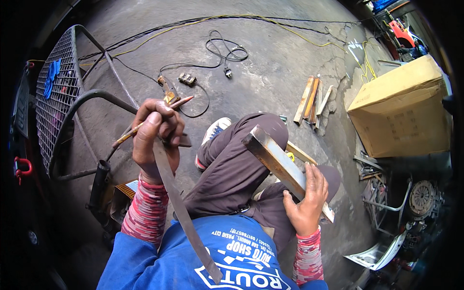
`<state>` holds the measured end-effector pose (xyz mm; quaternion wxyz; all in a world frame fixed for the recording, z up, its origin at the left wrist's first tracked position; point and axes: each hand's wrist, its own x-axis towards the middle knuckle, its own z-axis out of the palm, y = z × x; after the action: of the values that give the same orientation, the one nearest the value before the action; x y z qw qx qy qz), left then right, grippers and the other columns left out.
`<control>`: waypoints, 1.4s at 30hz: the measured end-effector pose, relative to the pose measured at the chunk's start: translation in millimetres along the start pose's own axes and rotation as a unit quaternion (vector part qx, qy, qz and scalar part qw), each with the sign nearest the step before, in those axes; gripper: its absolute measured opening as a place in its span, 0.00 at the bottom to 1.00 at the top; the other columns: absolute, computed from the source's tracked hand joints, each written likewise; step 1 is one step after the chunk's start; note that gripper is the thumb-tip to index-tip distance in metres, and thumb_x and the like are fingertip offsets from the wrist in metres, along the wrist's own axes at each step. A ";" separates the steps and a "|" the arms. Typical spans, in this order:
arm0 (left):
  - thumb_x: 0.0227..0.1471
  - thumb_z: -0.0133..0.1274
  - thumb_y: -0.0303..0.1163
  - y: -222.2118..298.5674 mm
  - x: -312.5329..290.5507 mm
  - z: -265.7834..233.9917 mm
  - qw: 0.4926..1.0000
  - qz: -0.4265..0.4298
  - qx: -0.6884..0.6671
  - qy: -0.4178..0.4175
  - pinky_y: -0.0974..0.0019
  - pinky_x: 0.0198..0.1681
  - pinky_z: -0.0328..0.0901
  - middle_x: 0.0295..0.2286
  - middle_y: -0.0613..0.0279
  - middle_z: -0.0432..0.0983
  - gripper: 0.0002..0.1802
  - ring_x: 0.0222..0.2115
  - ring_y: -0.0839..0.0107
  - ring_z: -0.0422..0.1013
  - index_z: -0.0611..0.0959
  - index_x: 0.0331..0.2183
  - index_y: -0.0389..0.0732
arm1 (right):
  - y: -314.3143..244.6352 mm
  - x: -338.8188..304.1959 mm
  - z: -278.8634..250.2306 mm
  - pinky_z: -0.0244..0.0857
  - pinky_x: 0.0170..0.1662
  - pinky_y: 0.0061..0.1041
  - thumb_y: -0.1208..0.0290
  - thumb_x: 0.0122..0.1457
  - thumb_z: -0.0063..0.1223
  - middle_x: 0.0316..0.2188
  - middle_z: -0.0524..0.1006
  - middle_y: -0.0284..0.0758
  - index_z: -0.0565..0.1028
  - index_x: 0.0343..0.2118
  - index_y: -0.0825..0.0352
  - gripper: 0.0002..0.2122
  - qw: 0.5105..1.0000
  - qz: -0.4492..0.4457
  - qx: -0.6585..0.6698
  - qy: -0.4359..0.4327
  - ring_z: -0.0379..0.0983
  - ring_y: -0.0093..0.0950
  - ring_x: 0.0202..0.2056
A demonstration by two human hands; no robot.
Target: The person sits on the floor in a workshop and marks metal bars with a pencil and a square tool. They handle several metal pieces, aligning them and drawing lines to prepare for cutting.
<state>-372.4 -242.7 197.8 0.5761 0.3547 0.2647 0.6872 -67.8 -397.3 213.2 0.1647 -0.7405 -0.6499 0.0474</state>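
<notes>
My left hand is raised at the left of my lap, its fingers closed round a flat metal square. The square's long grey blade slants down across my chest, and a short part of it juts out by the fingers. A thin pencil-like stick with a reddish tip also passes through this hand. Against my right thigh, my right hand grips a rectangular metal tube, partly rusty and partly bare silver. The tube tilts away up to the left, its far end raised over my knee.
Cut metal bars lie on the concrete floor ahead. A power tool, an outlet box and cables are beyond my left hand. A mesh-backed metal frame stands left; a cardboard box and a round clutch part are right.
</notes>
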 end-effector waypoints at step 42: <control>0.70 0.53 0.32 -26.2 -54.2 39.8 0.967 -0.236 0.095 0.026 0.73 0.25 0.70 0.27 0.55 0.80 0.17 0.20 0.75 0.75 0.76 0.51 0.28 | -3.3 58.8 20.0 0.74 0.46 0.41 0.60 0.50 0.78 0.38 0.83 0.47 0.68 0.60 0.68 0.37 0.983 -0.012 0.111 -0.144 0.83 0.46 0.42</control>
<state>-320.4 -292.4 191.9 0.6783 0.3174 0.4200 0.5127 -67.8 -335.8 203.8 0.1510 -0.6952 -0.6664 0.2234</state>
